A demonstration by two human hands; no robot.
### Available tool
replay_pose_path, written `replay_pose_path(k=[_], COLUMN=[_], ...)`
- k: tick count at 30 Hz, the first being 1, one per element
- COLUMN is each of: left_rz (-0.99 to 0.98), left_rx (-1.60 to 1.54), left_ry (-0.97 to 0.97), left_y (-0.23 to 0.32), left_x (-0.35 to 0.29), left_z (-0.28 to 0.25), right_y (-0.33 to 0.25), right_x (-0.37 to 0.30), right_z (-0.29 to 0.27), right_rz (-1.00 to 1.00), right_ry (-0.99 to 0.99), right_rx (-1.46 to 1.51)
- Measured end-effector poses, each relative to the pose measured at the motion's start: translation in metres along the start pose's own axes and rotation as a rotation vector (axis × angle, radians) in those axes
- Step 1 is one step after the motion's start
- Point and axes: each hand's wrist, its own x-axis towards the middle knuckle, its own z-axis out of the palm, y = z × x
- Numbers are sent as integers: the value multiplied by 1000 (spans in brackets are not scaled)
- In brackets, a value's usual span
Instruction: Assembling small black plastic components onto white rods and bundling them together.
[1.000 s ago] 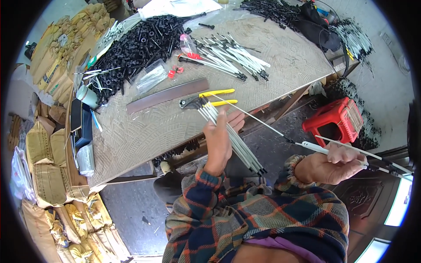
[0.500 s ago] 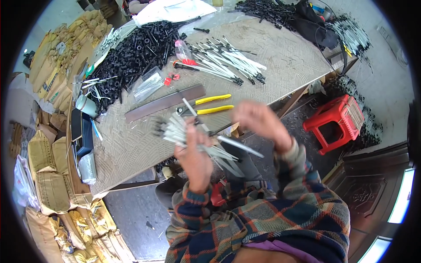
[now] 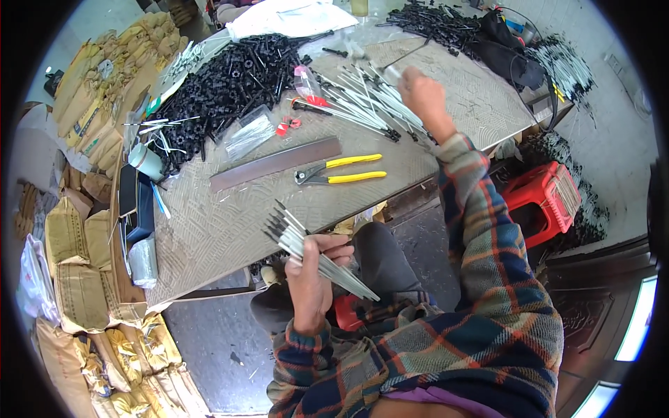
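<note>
My left hand [image 3: 310, 275] is closed round a bundle of thin white rods [image 3: 341, 279] with dark tips, held beyond the table's near edge above my lap. The dark ends fan out up and left. My right hand [image 3: 424, 97], fingers curled, is over the right side of a loose pile of white rods [image 3: 373, 101] with black ends. By its fingertips is a blurred pale piece, and a thin dark rod [image 3: 408, 54] slants up and right; whether the fingers grip either is unclear. Yellow-handled pliers [image 3: 341, 169] lie on the table between my hands.
A dark flat bar [image 3: 275, 164] lies left of the pliers. Beyond it are a clear bag of white sticks [image 3: 249, 134] and a large heap of black plastic parts [image 3: 233, 90]. A red stool [image 3: 547, 202] stands at right; brown sacks [image 3: 77, 265] are stacked at left.
My right hand has moved from near the left hand, up and away to the rod pile. The left hand has lowered slightly with its bundle, and the view has shifted a little.
</note>
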Motion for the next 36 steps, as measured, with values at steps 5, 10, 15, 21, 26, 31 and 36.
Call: replay_pose_path(k=[5, 10, 15, 21, 26, 31, 36], left_rz=[-35, 2, 78, 168, 291, 175, 15], left_rx=[-20, -125, -100, -214, -292, -346, -77], left_ry=[-14, -6, 54, 61, 79, -132, -69], left_y=[-30, -37, -9, -1, -3, 11, 18], left_x=[15, 27, 37, 29, 16, -4, -22], left_z=[13, 28, 20, 26, 19, 16, 6], right_y=[6, -34, -73, -90, -112, -105, -123], right_x=[-43, -94, -177, -213, -224, -215, -180], right_z=[-34, -91, -124, -91, -81, -83, -130], right_rz=[242, 139, 126, -28, -42, -79, -434], right_ry=[181, 540, 50, -131, -133, -106, -3], right_rx=[1162, 1345, 1399, 1090, 1200, 1131, 1031])
